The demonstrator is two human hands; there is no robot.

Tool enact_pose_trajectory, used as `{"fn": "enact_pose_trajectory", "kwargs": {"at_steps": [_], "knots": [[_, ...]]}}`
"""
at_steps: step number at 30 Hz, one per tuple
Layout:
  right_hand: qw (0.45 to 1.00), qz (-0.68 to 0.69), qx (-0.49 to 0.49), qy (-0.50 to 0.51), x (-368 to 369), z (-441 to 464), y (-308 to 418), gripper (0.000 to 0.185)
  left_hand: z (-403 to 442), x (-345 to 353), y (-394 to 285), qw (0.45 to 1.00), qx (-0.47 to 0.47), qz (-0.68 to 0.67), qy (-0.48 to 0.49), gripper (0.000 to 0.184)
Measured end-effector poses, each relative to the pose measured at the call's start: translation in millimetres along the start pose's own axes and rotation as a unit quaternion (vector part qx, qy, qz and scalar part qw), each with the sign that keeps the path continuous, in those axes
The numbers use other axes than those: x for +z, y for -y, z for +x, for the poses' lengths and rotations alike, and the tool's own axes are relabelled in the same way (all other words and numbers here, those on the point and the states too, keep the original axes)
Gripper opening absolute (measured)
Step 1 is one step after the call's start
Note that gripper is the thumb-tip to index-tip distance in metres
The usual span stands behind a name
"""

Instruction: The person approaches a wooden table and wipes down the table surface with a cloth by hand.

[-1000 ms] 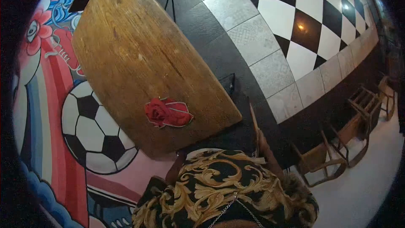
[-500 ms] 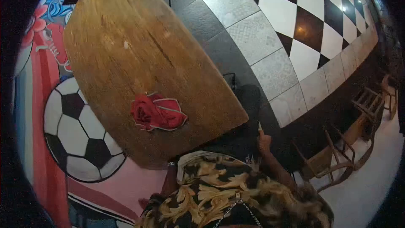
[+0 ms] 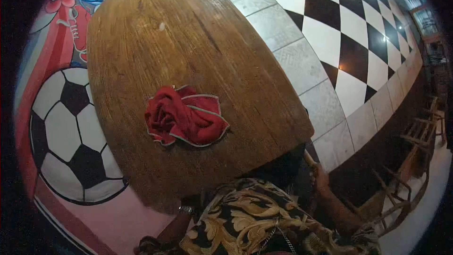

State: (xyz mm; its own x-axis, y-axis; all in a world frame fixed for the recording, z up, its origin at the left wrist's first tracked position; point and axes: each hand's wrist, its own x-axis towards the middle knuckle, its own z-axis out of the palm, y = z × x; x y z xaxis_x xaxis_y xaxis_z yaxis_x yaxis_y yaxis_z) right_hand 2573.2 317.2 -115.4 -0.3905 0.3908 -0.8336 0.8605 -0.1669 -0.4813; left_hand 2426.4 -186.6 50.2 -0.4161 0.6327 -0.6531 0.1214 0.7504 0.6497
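A crumpled red cloth (image 3: 191,117) with a pale edging lies on the near part of the wooden table (image 3: 188,52). Below the table's near edge, my left hand (image 3: 201,198) is a dark shape beyond a metal wristband (image 3: 186,209); its fingers cannot be made out. At the table's near right corner, my right hand (image 3: 320,177) is closed around a thin wooden piece (image 3: 309,158), whose tip shows above the fingers. Neither hand touches the cloth.
A wall painted with a football (image 3: 71,132) and a red shoe (image 3: 81,28) runs along the left. Wooden chairs (image 3: 398,189) stand at the lower right. Beyond the table's right side lies a black and white checkered floor (image 3: 351,38).
The table and red cloth appear larger and closer. My right hand, with the wooden piece, shows farther right and lower, near the table corner. My left wrist is lower in view.
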Motion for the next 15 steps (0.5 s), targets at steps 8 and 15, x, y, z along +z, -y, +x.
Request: {"fn": "enact_pose_trajectory", "kwargs": {"at_steps": [8, 15], "knots": [[0.796, -0.594, -0.096, -0.061, -21, 16, 26, 0.067, -4, 12, 13, 0.997, 0.055, 0.045, 0.012, 0.046], [0.804, -0.349, -0.437, -0.202, 93, -129, 268, 0.038, 7, 20, 14, 0.99, 0.102, 0.094, 0.027, 0.045]]}}
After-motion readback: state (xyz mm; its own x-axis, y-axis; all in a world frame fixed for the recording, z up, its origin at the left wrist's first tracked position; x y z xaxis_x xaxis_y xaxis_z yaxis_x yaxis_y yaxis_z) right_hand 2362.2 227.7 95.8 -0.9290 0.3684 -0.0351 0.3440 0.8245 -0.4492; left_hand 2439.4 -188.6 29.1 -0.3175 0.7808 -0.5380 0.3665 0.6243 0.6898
